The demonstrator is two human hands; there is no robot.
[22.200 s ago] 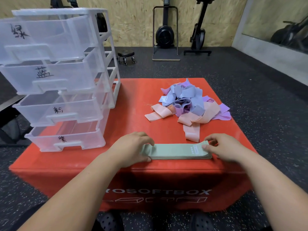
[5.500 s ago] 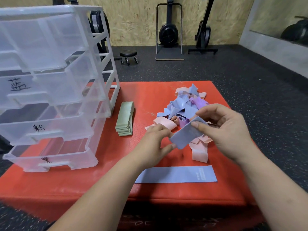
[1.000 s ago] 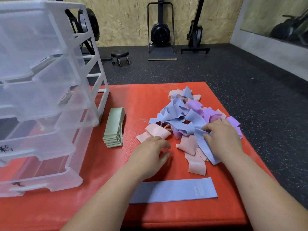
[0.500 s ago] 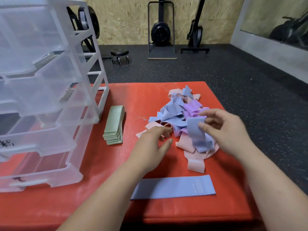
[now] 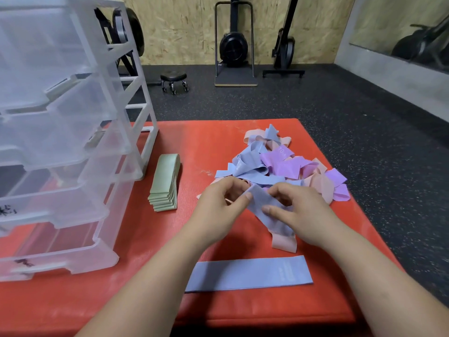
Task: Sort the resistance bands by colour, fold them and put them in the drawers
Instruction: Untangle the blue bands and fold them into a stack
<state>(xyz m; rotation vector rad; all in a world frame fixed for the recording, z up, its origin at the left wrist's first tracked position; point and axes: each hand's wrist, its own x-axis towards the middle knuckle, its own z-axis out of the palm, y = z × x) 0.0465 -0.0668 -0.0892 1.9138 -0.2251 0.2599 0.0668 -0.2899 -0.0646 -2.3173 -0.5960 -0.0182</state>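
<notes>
one blue band (image 5: 261, 203) is up over the pile, pinched between the left hand (image 5: 218, 207) and right hand (image 5: 301, 215), slanting down to the right. a second blue band (image 5: 247, 273) lies flat and straight near the front of the red box (image 5: 206, 147). the green stack (image 5: 164, 183) sits folded beside the clear drawer unit (image 5: 73, 142), whose drawers are pulled partway out. pink, purple and blue bands tangle in the loose pile (image 5: 284, 166) behind.

both forearms bare, entering from bottom edge, angled inward toward each other. left hand (image 5: 218, 207) raised, fingers curled, thumb tip pinching upper end of blue band (image 5: 261, 203). right hand (image 5: 301, 212) just beside it, back facing up, thumb and curled fingers pinching same band lower down. band spans gap between hands.
</notes>
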